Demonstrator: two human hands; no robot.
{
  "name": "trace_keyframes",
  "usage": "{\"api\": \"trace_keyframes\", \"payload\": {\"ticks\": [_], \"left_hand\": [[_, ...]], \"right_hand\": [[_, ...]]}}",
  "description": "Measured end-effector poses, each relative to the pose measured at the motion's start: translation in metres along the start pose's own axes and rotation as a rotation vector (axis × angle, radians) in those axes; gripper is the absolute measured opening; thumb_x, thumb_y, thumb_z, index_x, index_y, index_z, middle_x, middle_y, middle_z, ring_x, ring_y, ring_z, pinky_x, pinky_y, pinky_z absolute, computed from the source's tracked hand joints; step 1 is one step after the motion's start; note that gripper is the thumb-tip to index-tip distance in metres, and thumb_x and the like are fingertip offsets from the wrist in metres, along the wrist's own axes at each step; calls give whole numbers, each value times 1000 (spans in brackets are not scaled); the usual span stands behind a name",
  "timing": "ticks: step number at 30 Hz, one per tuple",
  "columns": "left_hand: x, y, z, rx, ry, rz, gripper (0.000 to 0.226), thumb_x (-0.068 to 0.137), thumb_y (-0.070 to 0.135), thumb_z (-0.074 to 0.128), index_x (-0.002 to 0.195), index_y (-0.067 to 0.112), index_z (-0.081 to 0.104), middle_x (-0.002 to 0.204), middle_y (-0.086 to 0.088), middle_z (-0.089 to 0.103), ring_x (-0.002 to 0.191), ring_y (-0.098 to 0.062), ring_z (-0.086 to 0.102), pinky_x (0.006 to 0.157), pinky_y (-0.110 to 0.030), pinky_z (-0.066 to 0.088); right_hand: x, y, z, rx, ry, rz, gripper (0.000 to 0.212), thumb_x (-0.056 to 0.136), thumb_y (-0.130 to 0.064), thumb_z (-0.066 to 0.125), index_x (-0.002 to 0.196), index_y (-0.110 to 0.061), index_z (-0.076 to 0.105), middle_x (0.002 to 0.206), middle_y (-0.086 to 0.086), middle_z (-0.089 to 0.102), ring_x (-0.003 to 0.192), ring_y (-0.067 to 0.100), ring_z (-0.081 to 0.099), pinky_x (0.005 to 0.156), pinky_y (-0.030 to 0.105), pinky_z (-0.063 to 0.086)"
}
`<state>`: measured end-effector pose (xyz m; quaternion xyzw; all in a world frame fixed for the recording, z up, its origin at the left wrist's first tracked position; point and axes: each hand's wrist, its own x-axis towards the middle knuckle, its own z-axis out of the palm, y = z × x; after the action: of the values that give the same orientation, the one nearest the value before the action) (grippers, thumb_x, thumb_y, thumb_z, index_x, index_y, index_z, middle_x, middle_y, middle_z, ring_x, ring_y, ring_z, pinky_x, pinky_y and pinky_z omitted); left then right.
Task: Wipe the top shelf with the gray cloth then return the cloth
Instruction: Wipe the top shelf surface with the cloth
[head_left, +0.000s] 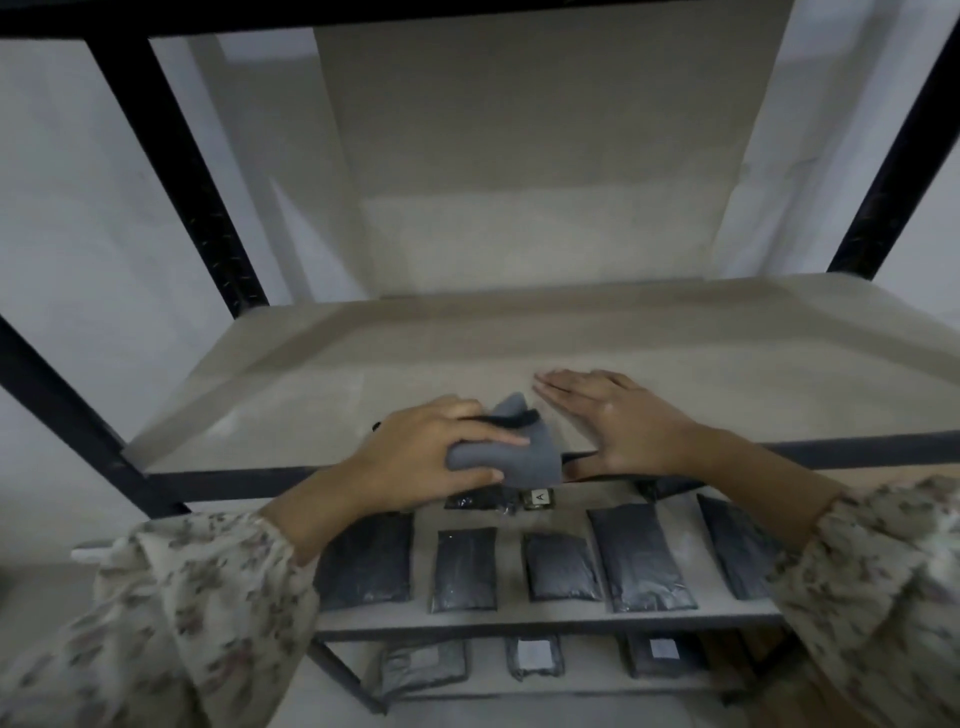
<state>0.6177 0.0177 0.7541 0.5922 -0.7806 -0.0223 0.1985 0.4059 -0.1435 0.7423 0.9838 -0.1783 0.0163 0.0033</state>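
— From where is the scene viewed?

— A single wide-angle view is given from the person's head, directed forward and downward onto the pale beige board shelf (571, 343) of a black metal rack (171, 171).

— How near is it held?

— Close: both floral-sleeved forearms are seen entering from the lower corners, and the left hand (431, 452) and right hand (618, 421) are framed near the centre at the shelf's front edge.

— What else is taken in?

— The white wall (67, 208) behind is seen through the rack's uprights, which are bent outward by the lens. Below the front edge, two lower shelves are looked down upon. No second view is supplied, so nothing is shared.
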Motion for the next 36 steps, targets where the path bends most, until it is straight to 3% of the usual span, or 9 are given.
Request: {"api": "trace_keyframes", "payload": {"ticks": [5, 9, 11, 16, 19, 21, 24, 32, 36], "left_hand": [[53, -34, -10, -52, 254, -196, 43, 84, 49, 58, 126, 39, 54, 119, 0, 59, 104, -14, 55, 86, -25, 40], [64, -51, 15, 160, 132, -281, 43, 84, 53, 50, 124, 36, 54, 116, 0, 60, 106, -23, 56, 85, -32, 43], [51, -26, 19, 147, 123, -242, 38, 86, 50, 53, 122, 37, 55, 119, 6, 58, 106, -17, 53, 83, -29, 41], [-1, 21, 1, 53, -60, 102, 37, 80, 55, 53, 116, 48, 56, 106, 15, 59, 95, 2, 48, 75, -19, 43], [19, 9, -17, 24, 129, 62, 38, 80, 53, 55, 117, 44, 56, 107, 12, 58, 94, 0, 50, 78, -22, 42], [39, -4, -19, -8, 282, -99, 41, 83, 49, 57, 122, 37, 54, 115, 3, 58, 101, -10, 53, 82, -25, 40], [49, -21, 2, 53, 180, -274, 43, 85, 48, 56, 124, 32, 54, 124, -1, 57, 112, -20, 53, 88, -30, 41], [8, 7, 2, 166, 57, 36, 39, 81, 57, 50, 118, 45, 54, 105, 9, 59, 94, -5, 53, 70, -19, 43], [46, -3, -1, 65, 211, -147, 43, 84, 53, 53, 124, 38, 53, 114, 3, 57, 105, -12, 52, 80, -22, 36]], "right_hand": [[-1, -2, -3, 28, 14, 6, 107, 66, -81, 41, 150, -22, 12, 159, -3, 12, 144, 12, 13, 116, 30, 10], [-1, 0, 1, -3, 28, 30, 108, 66, -83, 41, 150, -22, 13, 159, -3, 13, 144, 12, 16, 116, 28, 10], [-2, 1, 2, 3, 55, 50, 105, 67, -81, 45, 149, -20, 19, 157, 0, 20, 143, 16, 23, 115, 28, 14], [-2, 2, 4, 15, 74, 15, 97, 71, -71, 49, 148, -18, 24, 156, 1, 25, 141, 15, 28, 117, 32, 23], [-2, 2, 2, 20, 77, 26, 101, 68, -78, 48, 146, -18, 28, 155, 1, 28, 139, 18, 30, 115, 32, 22], [-3, 1, 0, 13, 76, 23, 105, 66, -81, 45, 148, -18, 24, 156, 1, 24, 141, 18, 26, 114, 26, 16], [-4, 1, 1, 6, 76, 7, 108, 64, -83, 39, 149, -18, 20, 157, 1, 20, 143, 17, 22, 112, 22, 11], [-24, 26, -2, -45, -21, -79, 96, 77, -72, 43, 150, -25, 1, 160, -2, 4, 146, 14, 8, 118, 32, 8], [-50, 53, -8, -82, -30, -30, 100, 76, -75, 43, 149, -28, -7, 160, -3, -1, 146, 13, 4, 117, 30, 5]]}}
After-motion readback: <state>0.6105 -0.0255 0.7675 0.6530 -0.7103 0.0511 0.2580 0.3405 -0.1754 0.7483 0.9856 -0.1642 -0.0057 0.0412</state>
